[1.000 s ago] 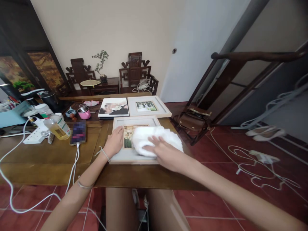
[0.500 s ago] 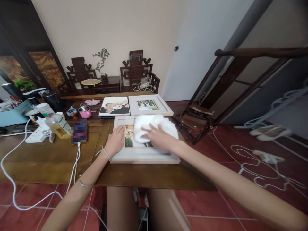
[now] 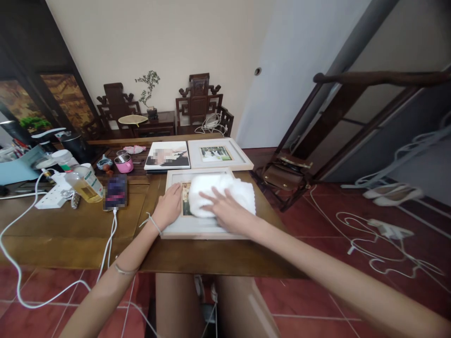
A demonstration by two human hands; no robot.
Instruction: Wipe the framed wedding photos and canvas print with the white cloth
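Note:
A picture frame [image 3: 197, 231] with a pale wooden border lies flat on the wooden table in front of me. My left hand [image 3: 170, 206] rests on its left side, fingers stretched out over the edge and its thumb hard to make out. Bunched over the frame's right part is a fluffy white cloth [image 3: 243, 190]. On top of the cloth my right hand [image 3: 225, 209] presses down with fingers spread. Much of the photo [image 3: 185, 206] is covered by the cloth; its left strip shows.
Behind the frame lie another framed photo [image 3: 215, 154] and a stack of prints [image 3: 167, 156]. To the left are a phone [image 3: 115, 192] on a charging cable, a bottle of yellow liquid [image 3: 84, 185], a pink cup [image 3: 124, 164] and a power strip [image 3: 53, 195]. A dark wooden chair [image 3: 331, 117] stands right.
My right hand and the white cloth have slid a little left and towards me over the frame, covering more of the photo. My left hand has stayed in place.

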